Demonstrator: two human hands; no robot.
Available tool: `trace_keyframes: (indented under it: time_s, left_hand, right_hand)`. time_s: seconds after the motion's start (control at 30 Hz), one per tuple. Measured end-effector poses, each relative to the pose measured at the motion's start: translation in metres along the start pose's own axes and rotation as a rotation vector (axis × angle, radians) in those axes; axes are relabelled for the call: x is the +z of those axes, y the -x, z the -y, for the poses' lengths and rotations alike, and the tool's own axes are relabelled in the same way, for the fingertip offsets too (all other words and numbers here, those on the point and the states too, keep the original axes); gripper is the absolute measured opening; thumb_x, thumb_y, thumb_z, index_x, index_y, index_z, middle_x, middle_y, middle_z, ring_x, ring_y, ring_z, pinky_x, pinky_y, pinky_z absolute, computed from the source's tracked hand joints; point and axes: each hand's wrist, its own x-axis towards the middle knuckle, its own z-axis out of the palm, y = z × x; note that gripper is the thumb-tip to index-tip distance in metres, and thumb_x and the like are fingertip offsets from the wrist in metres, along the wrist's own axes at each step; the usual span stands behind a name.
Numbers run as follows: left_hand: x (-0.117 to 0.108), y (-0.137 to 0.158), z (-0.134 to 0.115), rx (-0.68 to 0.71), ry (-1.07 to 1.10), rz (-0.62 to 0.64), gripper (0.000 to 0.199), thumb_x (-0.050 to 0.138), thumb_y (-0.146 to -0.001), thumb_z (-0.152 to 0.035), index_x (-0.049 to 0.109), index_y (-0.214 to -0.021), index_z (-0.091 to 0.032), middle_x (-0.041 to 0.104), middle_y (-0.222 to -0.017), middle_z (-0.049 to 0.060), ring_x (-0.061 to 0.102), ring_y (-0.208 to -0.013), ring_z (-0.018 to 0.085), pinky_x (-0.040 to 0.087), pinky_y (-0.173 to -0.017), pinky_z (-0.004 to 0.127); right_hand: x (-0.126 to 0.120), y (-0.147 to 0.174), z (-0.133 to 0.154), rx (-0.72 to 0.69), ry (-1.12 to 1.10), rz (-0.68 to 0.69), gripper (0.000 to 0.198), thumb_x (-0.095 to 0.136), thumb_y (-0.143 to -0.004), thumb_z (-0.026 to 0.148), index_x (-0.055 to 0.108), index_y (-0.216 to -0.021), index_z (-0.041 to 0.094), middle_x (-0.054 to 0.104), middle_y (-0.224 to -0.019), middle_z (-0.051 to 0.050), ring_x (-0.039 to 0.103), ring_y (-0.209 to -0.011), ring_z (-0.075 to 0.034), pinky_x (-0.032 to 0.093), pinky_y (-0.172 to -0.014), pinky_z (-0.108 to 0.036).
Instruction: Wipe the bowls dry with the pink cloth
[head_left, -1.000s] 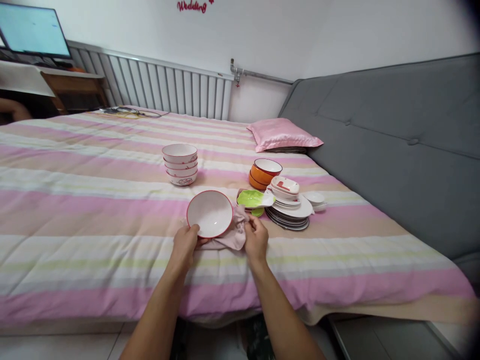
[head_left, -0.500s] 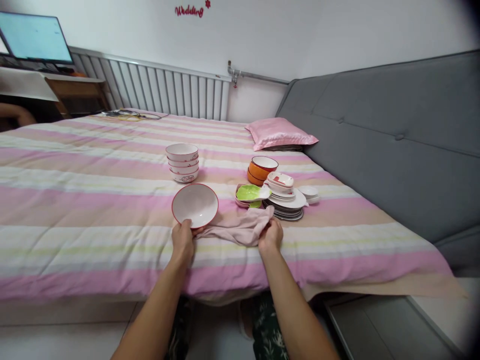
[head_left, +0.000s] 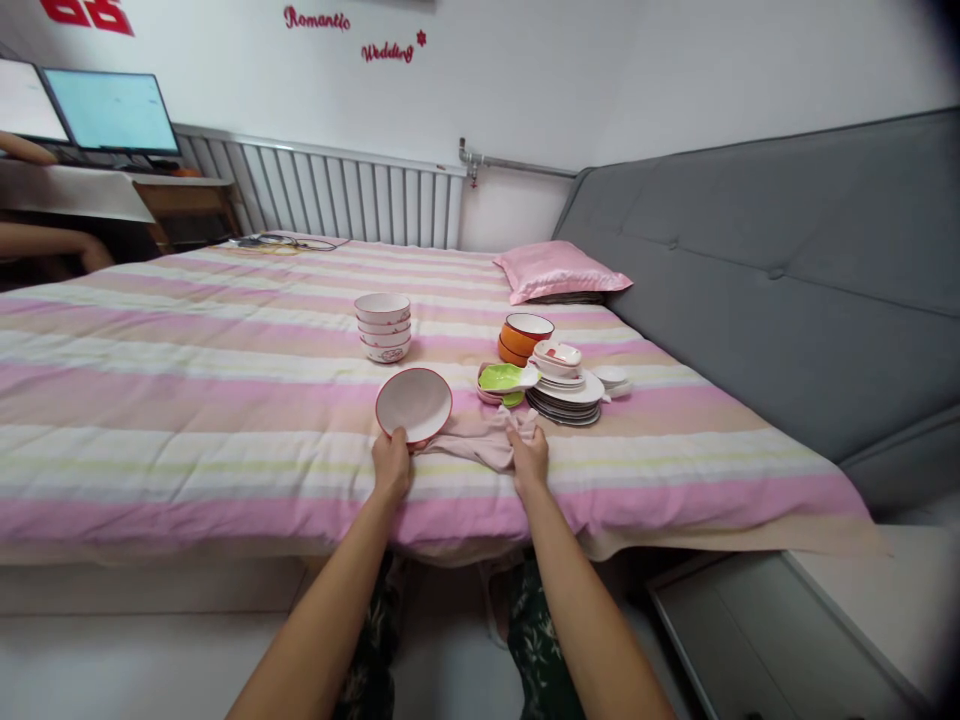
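I have the fingers of the left hand (head_left: pixel 391 462) gripping a red-rimmed white bowl (head_left: pixel 414 402) by its near edge, thumb at the rim, with the bowl tipped so that its inside faces my camera. The fingers of the right hand (head_left: pixel 529 458) are closed on a crumpled pale pink cloth (head_left: pixel 480 440), which stretches left to the bowl's near right edge; I cannot tell whether the left fingers pinch some of it too. Both hands are over the near side of a bed with a striped bedspread (head_left: pixel 225 400). Just beyond the bowl, a little to the left, I see a stack of four white bowls (head_left: pixel 384 340) with red rims. To the right, just past the cloth, sits a green leaf-shaped dish (head_left: pixel 499 377) with a white end, resting on other small dishes. Right of it is a pile of plates (head_left: pixel 566 400), topped by small rectangular dishes (head_left: pixel 556 354), and behind these stand stacked orange bowls (head_left: pixel 516 346). Farther off, a pink satin pillow (head_left: pixel 561 270) lies near the gray headboard (head_left: pixel 750 230). At the far left, another person's arm (head_left: pixel 26 148) rests by a table (head_left: pixel 187 198) with two monitors, the right one (head_left: pixel 112 110) lit pale blue.
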Motion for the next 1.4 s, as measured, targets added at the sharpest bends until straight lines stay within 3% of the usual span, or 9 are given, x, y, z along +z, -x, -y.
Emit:
trace_keyframes:
  time_s: [0.27, 0.4, 0.57, 0.77, 0.87, 0.97, 1.03, 1.13, 1.4]
  left_hand:
    - [-0.001, 0.004, -0.003, 0.214, -0.35, 0.064, 0.027, 0.039, -0.079, -0.03, 0.06, -0.081, -0.015, 0.062, -0.06, 0.005, 0.062, -0.061, 0.023, 0.046, -0.061, 0.032]
    - [0.004, 0.011, -0.008, 0.36, -0.523, 0.057, 0.024, 0.039, -0.08, -0.026, 0.061, -0.084, -0.016, 0.066, -0.079, 0.012, 0.062, -0.081, 0.027, 0.045, -0.074, 0.037]
    - [0.008, 0.02, -0.006, 0.474, -0.662, 0.036, 0.03, 0.039, -0.082, -0.022, 0.06, -0.101, -0.012, 0.064, -0.097, 0.018, 0.059, -0.096, 0.03, 0.043, -0.084, 0.042]
    - [0.01, 0.023, -0.002, 0.502, -0.722, 0.048, 0.035, 0.04, -0.083, -0.021, 0.057, -0.112, -0.01, 0.065, -0.099, 0.018, 0.06, -0.096, 0.032, 0.044, -0.084, 0.045]
    - [0.009, 0.023, -0.001, 0.503, -0.722, 0.061, 0.038, 0.042, -0.082, -0.021, 0.054, -0.117, -0.012, 0.065, -0.102, 0.017, 0.061, -0.094, 0.031, 0.045, -0.084, 0.044]
    - [0.009, 0.022, 0.0, 0.505, -0.713, 0.074, 0.04, 0.043, -0.082, -0.02, 0.053, -0.12, -0.014, 0.066, -0.104, 0.015, 0.062, -0.094, 0.029, 0.046, -0.083, 0.042]
    - [0.009, 0.022, 0.001, 0.506, -0.706, 0.085, 0.04, 0.044, -0.082, -0.02, 0.053, -0.121, -0.014, 0.066, -0.103, 0.015, 0.063, -0.093, 0.029, 0.047, -0.082, 0.041]
    - [0.01, 0.02, 0.002, 0.512, -0.693, 0.106, 0.039, 0.046, -0.083, -0.021, 0.053, -0.121, -0.015, 0.067, -0.103, 0.015, 0.064, -0.091, 0.029, 0.048, -0.081, 0.04]
    - [0.01, 0.018, 0.005, 0.562, -0.655, 0.16, 0.044, 0.049, -0.078, -0.016, 0.053, -0.122, -0.016, 0.066, -0.106, 0.013, 0.063, -0.094, 0.028, 0.049, -0.081, 0.039]
  right_hand:
    - [-0.002, -0.006, 0.007, 0.218, -0.315, -0.078, 0.018, 0.061, -0.07, 0.029, 0.053, -0.084, 0.021, 0.065, -0.07, 0.005, 0.065, -0.065, -0.012, 0.053, -0.063, -0.024]
    - [-0.005, -0.003, 0.016, 0.272, -0.4, -0.043, 0.007, 0.054, -0.077, 0.027, 0.052, -0.079, 0.021, 0.064, -0.066, 0.005, 0.065, -0.063, -0.011, 0.055, -0.066, -0.024]
    - [-0.003, -0.009, 0.041, 0.306, -0.401, 0.113, 0.025, 0.038, -0.087, 0.031, 0.058, -0.078, 0.019, 0.067, -0.069, -0.002, 0.068, -0.072, -0.016, 0.058, -0.071, -0.034]
    - [0.032, -0.011, 0.078, 0.155, -0.287, 0.294, 0.033, 0.037, -0.091, 0.041, 0.061, -0.094, 0.019, 0.07, -0.092, -0.003, 0.066, -0.096, -0.015, 0.053, -0.09, -0.035]
    - [0.061, 0.005, 0.091, 0.049, -0.153, 0.405, 0.027, 0.049, -0.087, 0.04, 0.064, -0.099, 0.021, 0.069, -0.105, -0.002, 0.06, -0.109, -0.015, 0.042, -0.103, -0.036]
    - [0.079, 0.027, 0.102, -0.053, -0.016, 0.579, 0.016, 0.063, -0.079, 0.032, 0.071, -0.09, 0.024, 0.069, -0.111, -0.001, 0.053, -0.119, -0.017, 0.029, -0.112, -0.037]
    - [0.082, 0.039, 0.108, -0.243, 0.264, 0.697, 0.018, 0.059, -0.082, 0.031, 0.072, -0.095, 0.027, 0.064, -0.123, 0.002, 0.04, -0.131, -0.019, 0.014, -0.117, -0.04]
    - [0.08, 0.045, 0.111, -0.471, 0.614, 0.766, 0.029, 0.049, -0.089, 0.031, 0.067, -0.111, 0.03, 0.056, -0.134, 0.003, 0.034, -0.135, -0.02, 0.01, -0.117, -0.044]
    - [0.084, 0.011, 0.099, -0.295, 0.337, 0.735, 0.028, 0.046, -0.086, 0.023, 0.073, -0.093, 0.026, 0.071, -0.106, 0.004, 0.055, -0.115, -0.016, 0.028, -0.11, -0.035]
